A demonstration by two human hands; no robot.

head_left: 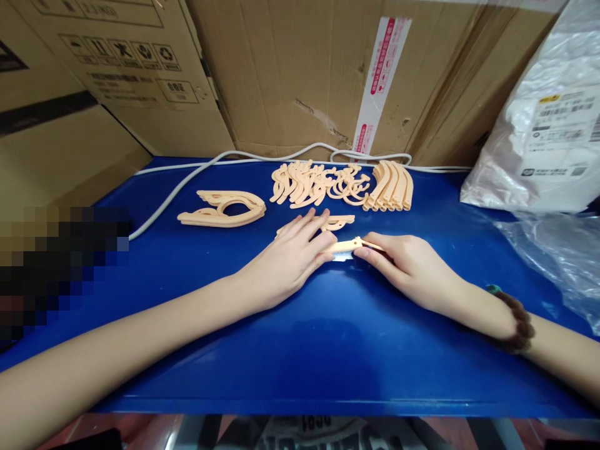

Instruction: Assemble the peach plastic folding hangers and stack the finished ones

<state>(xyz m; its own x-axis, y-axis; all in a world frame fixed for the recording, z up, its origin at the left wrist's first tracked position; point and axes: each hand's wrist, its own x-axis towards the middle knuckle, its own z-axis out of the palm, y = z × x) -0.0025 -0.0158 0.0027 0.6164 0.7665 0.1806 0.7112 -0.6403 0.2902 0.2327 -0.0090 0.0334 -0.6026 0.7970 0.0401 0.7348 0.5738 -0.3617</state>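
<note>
Near the middle of the blue table, a beige plastic hanger arm (344,246) lies between my hands. My left hand (290,259) is closed over its left end, thumb along the near side and fingers stretched across the top. At the arm's right end, my right hand (407,262) pinches a thin beige plastic strip (374,245) that meets the arm; its far end is hidden in the fingers. Just beyond my left fingers lies another beige hanger part (341,221), partly covered by them.
Folded beige hangers (222,209) lie at the left. Farther back are a heap of small curved pieces (304,183) and a row of hanger arms (390,185). A white cable (187,178) runs before cardboard boxes (290,75). A plastic-wrapped package (539,137) stands at right.
</note>
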